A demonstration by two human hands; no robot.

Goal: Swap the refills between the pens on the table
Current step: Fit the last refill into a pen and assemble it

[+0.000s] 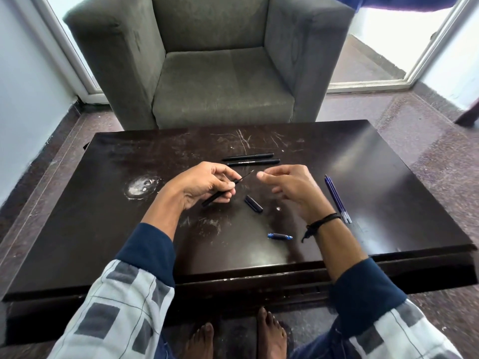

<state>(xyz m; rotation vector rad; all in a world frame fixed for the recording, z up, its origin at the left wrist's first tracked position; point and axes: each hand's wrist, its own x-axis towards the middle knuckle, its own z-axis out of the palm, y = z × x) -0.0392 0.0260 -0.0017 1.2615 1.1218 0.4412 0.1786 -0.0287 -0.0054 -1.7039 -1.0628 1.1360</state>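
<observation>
Two hands work above the dark table (pixel 363 156), one black pen partly dismantled.

The left hand (pixel 204 186) pinches a black pen barrel (pixel 220 194), long axis slanting up to the right, its thin refill tip (pixel 246 175) pointing at the right hand (pixel 290 187), whose fingers are loosely curled and hold nothing. Beyond them two black pens (pixel 247 156) lie side by side, left to right; the nearer carries white print too small to read. A black cap (pixel 253 203) and a blue end piece (pixel 280 236) lie nearby; blue refills (pixel 337 199) lie at the right, partly hidden by the wrist.
</observation>
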